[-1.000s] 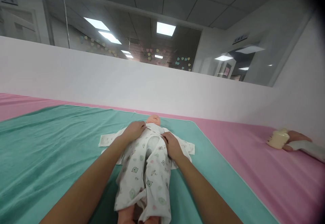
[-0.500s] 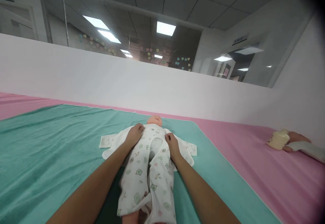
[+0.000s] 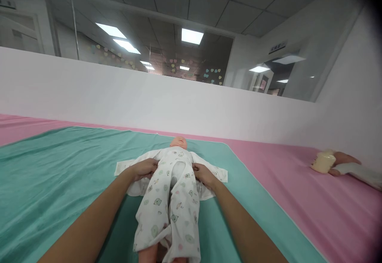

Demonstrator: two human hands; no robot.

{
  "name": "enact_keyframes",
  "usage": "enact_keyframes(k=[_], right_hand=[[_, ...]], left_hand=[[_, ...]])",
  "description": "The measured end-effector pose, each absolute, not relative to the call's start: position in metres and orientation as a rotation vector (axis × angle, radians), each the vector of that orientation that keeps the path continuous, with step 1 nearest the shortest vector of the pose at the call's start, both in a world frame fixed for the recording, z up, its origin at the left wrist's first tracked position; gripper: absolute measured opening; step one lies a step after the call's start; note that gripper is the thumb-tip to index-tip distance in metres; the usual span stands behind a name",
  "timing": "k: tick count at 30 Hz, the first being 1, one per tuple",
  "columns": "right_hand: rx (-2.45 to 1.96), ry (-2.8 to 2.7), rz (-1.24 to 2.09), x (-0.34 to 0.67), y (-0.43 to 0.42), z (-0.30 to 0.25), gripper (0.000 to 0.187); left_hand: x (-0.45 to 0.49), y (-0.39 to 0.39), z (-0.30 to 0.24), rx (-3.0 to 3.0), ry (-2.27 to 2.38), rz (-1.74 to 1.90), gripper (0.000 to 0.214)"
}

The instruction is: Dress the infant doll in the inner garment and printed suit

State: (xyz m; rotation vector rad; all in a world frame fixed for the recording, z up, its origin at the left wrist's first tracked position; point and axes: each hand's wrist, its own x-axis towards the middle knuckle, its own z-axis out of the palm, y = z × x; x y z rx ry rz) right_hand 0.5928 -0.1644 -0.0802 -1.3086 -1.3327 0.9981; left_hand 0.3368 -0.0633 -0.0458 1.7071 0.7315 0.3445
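Observation:
A baby doll lies on its back on a teal cloth, head pointing away from me. White patterned baby clothes cover its body, and a white garment is spread under it. My left hand grips the clothing at the doll's left side with curled fingers. At the right side of the doll's waist, my right hand pinches the same clothing. The doll's bare legs show at the bottom edge.
A pink sheet covers the surface under the teal cloth. At the far right, another person's hand holds a cream bottle. A low white wall runs behind the surface.
Both my hands have slid from the doll's chest near the neck down to its waist, along the sides of the clothing.

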Motion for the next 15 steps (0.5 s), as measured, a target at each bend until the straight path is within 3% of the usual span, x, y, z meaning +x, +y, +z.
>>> enact_keyframes(k=[15], right_hand=[[-1.299, -1.131, 1.087, 0.592, -0.162, -0.083, 0.01]], left_hand=[[0.35, -0.096, -0.041, 1.645, 0.776, 0.652, 0.031]])
